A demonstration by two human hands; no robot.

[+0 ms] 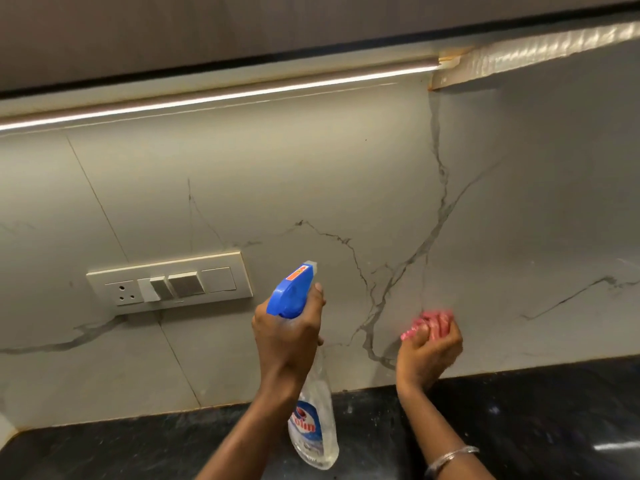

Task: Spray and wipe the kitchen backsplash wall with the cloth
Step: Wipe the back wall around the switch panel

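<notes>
The grey marble-look backsplash wall (277,174) fills most of the view, with dark veins running across it. My left hand (287,336) grips a clear spray bottle (313,424) by its blue trigger head, nozzle pointing at the wall, one finger lying along the trigger. To the right, my right hand (429,351) holds a bunched pink cloth (429,323) against the wall, low down near the counter.
A cream switch and socket plate (169,282) is set in the wall left of the bottle. A black stone countertop (540,410) runs along the bottom. A lit light strip (221,95) sits under the dark upper cabinets (242,26).
</notes>
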